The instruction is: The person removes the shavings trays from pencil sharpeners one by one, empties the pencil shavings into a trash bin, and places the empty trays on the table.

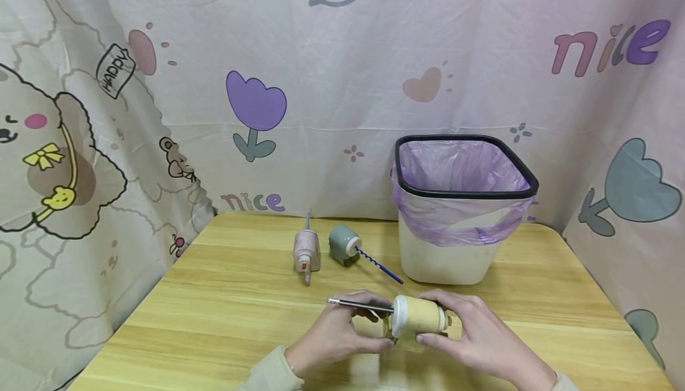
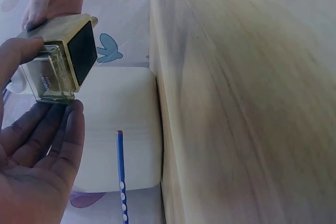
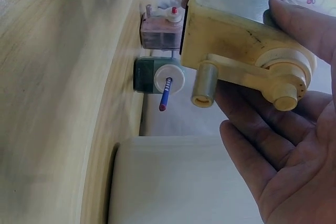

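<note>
My right hand [image 1: 476, 334] grips a yellow crank pencil sharpener [image 1: 423, 314] by its body, above the table. The sharpener is tipped on its side, and its crank handle [image 3: 205, 85] shows in the right wrist view. A dark pencil [image 1: 355, 304] sticks out of its white front collar, pointing left. My left hand [image 1: 339, 331] holds the clear shavings drawer [image 2: 52, 80] between thumb and fingers; the drawer juts from the sharpener's front. On the underside is a black pad [image 2: 83, 53].
A pink sharpener [image 1: 307, 245] and a grey-green sharpener [image 1: 341, 242] stand farther back on the wooden table [image 1: 230, 296]. From the grey-green one a blue pencil [image 1: 382, 267] points right. At back right stands a white bin [image 1: 444, 263] with a purple liner. Printed curtains [image 1: 342, 70] hang behind.
</note>
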A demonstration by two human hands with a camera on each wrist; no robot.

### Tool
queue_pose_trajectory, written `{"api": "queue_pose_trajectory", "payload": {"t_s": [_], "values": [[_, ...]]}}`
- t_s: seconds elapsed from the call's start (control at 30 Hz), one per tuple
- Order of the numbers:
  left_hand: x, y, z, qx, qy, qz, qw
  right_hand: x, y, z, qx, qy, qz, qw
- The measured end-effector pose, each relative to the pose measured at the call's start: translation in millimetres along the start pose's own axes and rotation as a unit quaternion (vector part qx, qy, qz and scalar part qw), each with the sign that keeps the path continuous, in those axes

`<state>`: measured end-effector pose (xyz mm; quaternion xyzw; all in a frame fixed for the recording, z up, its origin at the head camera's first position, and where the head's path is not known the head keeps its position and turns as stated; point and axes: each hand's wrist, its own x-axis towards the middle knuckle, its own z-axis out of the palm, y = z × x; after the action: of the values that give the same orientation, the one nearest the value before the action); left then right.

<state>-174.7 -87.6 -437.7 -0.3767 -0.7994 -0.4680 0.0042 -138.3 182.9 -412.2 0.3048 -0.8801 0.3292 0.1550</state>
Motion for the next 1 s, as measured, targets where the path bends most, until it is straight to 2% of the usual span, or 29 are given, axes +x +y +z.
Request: {"api": "queue_pose_trajectory", "payload": {"t_s": [0.23, 0.77, 1.0], "values": [[0.0, -0.8, 0.8, -0.002, 0.001, 0.009, 1.0000, 0.6, -0.6, 0.7, 0.000, 0.005, 0.022, 1.000], [0.1, -3.2, 1.8, 0.000, 0.015, 0.042, 0.9990, 0.8, -1.2, -0.7, 0.005, -0.003, 0.023, 1.000], [0.4, -3.9, 1.6, 0.002, 0.015, 0.050, 0.9986, 0.7, -0.2, -1.1, 0.001, -0.001, 0.012, 1.000]]}}
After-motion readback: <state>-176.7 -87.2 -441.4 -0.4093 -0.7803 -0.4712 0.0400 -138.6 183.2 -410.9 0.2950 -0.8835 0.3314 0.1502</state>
